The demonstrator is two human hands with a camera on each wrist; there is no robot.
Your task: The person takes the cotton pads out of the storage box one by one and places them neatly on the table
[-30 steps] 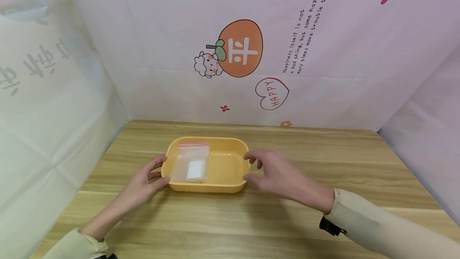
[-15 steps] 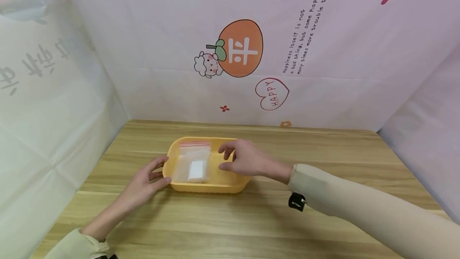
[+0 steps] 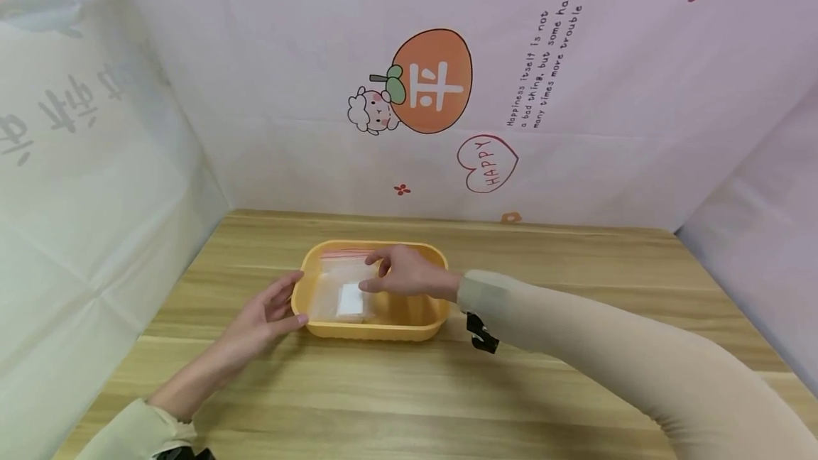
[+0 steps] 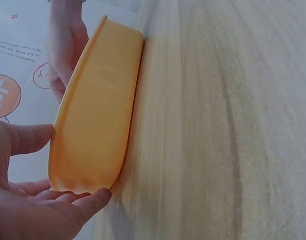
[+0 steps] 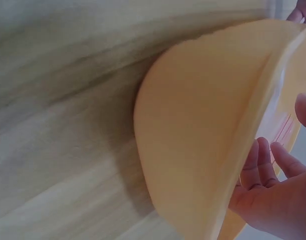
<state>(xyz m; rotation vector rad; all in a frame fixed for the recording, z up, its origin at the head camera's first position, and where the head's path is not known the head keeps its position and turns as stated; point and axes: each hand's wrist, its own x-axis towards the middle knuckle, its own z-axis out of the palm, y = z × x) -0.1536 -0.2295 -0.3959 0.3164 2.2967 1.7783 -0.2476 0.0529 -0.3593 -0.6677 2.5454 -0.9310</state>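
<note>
A yellow oval plastic tray (image 3: pixel 377 332) rests on the wooden table. Inside its left half lies a clear zip-lock bag (image 3: pixel 327 291) with a red-striped seal and a white rectangle (image 3: pixel 350 299) showing through. My left hand (image 3: pixel 260 319) holds the tray's left end, thumb at the rim and fingers along the outer wall in the left wrist view. Over the tray's interior, my right hand (image 3: pixel 407 272) reaches in from the right. Its thumb and fingers are spread, fingertips overlapping the bag's right side in the head view, nothing between them.
The wooden tabletop (image 3: pixel 549 289) extends around the tray. A white printed cloth (image 3: pixel 575 162) hangs behind it, and pale cloth walls (image 3: pixel 115 218) stand on both sides. Black straps (image 3: pixel 481 333) sit at the wrists.
My right hand has moved left from the tray's right rim, over the interior, to the bag. My left hand has stayed at the left end. The tray has shifted slightly right in view.
</note>
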